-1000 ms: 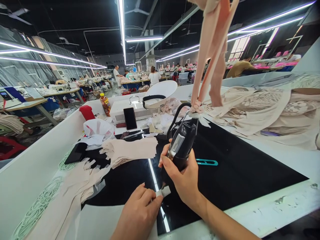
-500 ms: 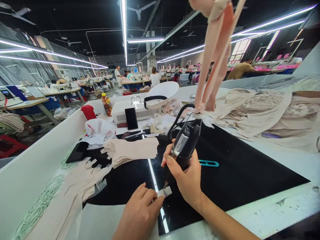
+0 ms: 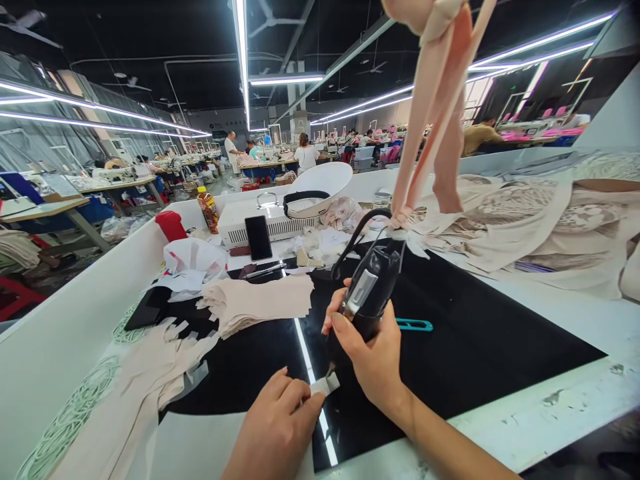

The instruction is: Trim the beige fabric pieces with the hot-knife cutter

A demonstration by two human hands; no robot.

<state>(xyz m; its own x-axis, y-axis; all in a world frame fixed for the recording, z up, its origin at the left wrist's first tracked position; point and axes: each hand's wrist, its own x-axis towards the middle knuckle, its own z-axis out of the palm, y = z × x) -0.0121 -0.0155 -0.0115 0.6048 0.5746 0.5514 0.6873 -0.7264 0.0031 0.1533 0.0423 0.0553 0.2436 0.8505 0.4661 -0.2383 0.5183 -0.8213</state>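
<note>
My right hand (image 3: 373,357) is wrapped round a black corded hand tool (image 3: 371,283) with a silver lever-like plate on its side. Its narrow metal tip points down at a small pale strip (image 3: 327,385) on the glossy black board (image 3: 480,333); whether it touches is too small to tell. Fingers and thumb of my left hand (image 3: 280,423) pinch the strip's near end against the board. Peach fabric strips (image 3: 430,113) are tied at the tool's top and hang from above. To the right of my right hand lies a teal slim-handled tool (image 3: 414,325).
Stacked beige fabric pieces (image 3: 265,300) lie left of centre, with longer strips (image 3: 125,393) and green cord coils (image 3: 75,413) beyond. A phone (image 3: 258,238) leans on a white box (image 3: 235,225). Beige garments (image 3: 540,220) are heaped at right. People work at sewing tables behind.
The whole view has shifted slightly. Both hands keep the same grip, with the tool's tip still at the strip. The hanging peach fabric has swung a little.
</note>
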